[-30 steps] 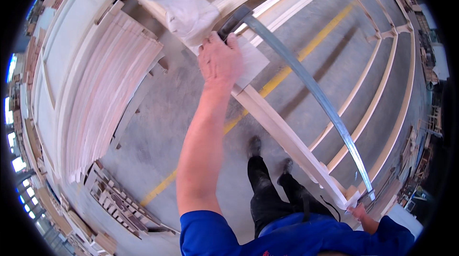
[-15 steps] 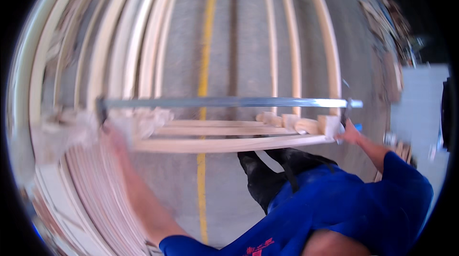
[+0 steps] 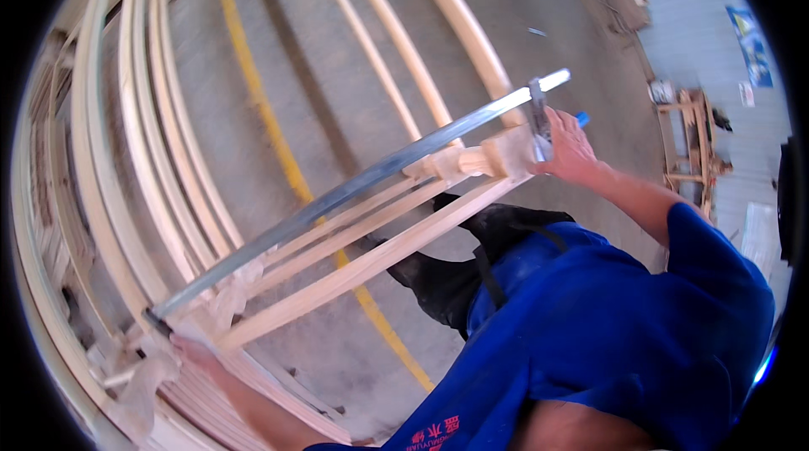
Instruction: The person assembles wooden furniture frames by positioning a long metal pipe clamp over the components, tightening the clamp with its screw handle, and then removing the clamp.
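A long grey metal bar clamp point(image 3: 362, 186) spans the end of a pale wooden frame, close above its crosswise rails point(image 3: 371, 270). At the bar's right end my right hand point(image 3: 569, 148) is closed around the dark clamp jaw point(image 3: 539, 118), beside the frame's corner block point(image 3: 508, 153). A blue piece, perhaps the clamp's handle, shows just past my fingers. My left hand point(image 3: 195, 353) grips the jaw at the left end, next to a corner covered in whitish wrapping point(image 3: 226, 304); its fingers are partly hidden.
Long wooden bars point(image 3: 451, 17) run away from me on both sides. Stacked pale boards point(image 3: 227, 392) lie low at the left. A yellow line point(image 3: 261, 106) crosses the concrete floor. A wooden rack point(image 3: 695, 144) stands by the light wall at the right.
My view has turned, so the clamp and rails, level before, now slant up to the right. Both hands are still at the clamp's ends.
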A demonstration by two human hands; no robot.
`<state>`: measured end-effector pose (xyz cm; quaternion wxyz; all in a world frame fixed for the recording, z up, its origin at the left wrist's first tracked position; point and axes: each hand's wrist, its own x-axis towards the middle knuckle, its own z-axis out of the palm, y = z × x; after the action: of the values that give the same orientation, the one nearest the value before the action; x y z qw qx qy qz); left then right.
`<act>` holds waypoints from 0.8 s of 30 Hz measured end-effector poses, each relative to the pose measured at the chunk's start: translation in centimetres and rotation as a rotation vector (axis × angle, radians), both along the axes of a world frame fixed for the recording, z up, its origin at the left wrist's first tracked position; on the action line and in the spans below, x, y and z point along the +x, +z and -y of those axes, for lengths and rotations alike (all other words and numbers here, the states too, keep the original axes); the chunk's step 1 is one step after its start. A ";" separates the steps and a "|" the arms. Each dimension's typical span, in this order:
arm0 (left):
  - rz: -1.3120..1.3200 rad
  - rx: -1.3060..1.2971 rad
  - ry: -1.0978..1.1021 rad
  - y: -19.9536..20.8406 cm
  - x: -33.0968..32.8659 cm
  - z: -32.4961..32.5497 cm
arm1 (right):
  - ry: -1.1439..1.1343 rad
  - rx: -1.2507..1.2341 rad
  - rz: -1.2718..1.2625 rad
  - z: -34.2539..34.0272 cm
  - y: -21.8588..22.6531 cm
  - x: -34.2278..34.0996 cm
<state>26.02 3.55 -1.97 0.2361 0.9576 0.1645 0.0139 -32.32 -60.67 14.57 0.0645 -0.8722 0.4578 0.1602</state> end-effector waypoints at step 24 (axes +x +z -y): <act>-0.286 -0.386 -0.145 6.8 -1.5 2.7 | 0.733 0.715 -0.128 -32.1 -7.4 35.2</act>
<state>24.50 0.89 4.82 0.3894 0.8962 0.1268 -0.1705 2.85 -28.54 7.15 0.2700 -0.8873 0.0417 0.3717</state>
